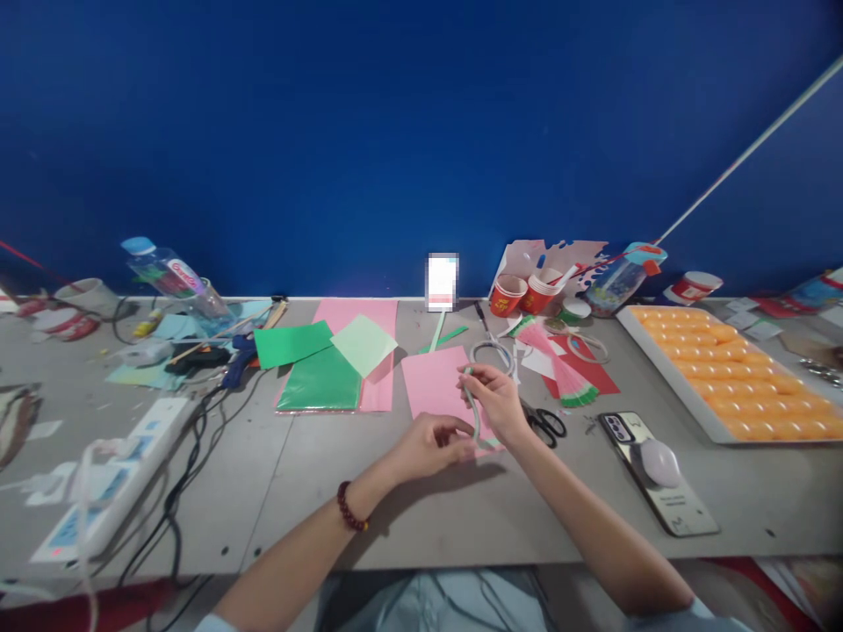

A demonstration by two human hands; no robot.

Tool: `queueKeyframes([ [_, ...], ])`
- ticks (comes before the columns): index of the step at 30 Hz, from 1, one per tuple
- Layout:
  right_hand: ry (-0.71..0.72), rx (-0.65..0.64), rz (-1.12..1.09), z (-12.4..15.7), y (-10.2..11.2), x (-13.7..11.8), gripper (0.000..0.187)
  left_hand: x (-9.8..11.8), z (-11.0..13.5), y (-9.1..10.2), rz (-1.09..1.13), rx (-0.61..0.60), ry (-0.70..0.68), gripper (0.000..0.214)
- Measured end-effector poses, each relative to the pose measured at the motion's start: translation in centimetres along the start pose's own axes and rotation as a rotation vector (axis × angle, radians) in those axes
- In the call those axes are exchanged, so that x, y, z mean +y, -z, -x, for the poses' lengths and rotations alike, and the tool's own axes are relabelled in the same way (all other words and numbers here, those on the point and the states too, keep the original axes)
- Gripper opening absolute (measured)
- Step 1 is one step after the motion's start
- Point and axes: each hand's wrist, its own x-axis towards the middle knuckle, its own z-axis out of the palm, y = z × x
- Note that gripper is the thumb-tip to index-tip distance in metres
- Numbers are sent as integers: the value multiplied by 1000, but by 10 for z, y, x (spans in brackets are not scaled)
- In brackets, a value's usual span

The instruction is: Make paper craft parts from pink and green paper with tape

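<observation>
My left hand (431,443) and my right hand (495,397) meet over a pink paper sheet (435,383) at the middle of the grey table (316,491). Both pinch a thin pale green strip (471,412) that curves between them. The left hand grips its lower end, and the right hand holds its upper end by the fingertips. A red bead bracelet (350,507) sits on my left wrist. Black scissors (546,423) lie just right of my right hand.
Green and pink papers (322,373) lie to the left, with a glue gun (234,360), bottle (172,276) and power strip (111,478) with cables. Red paper cups (523,294), a folded paper fan (566,373), a phone (649,465) and a tray of orange balls (724,369) are right.
</observation>
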Motion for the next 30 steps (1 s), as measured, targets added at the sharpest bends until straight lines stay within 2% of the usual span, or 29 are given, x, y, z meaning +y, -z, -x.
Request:
queueKeyframes([
  [2, -7, -37, 7, 5, -3, 0, 23, 1, 0, 2, -16, 39, -8, 33],
  [11, -60, -41, 87, 13, -11, 8, 25, 4, 2, 5, 40, -47, -14, 20],
  [13, -54, -58, 97, 14, -12, 8, 26, 3, 1, 6, 67, -7, -34, 22],
  [18, 48, -93, 111, 15, -12, 8, 32, -1, -5, 7, 169, 203, -85, 34],
  [22, 72, -111, 88, 15, -12, 9, 30, -2, -8, 5, 242, 245, -79, 39],
  [30, 83, -138, 54, 18, -13, 3, 28, 2, -7, 6, 193, 326, -116, 34],
])
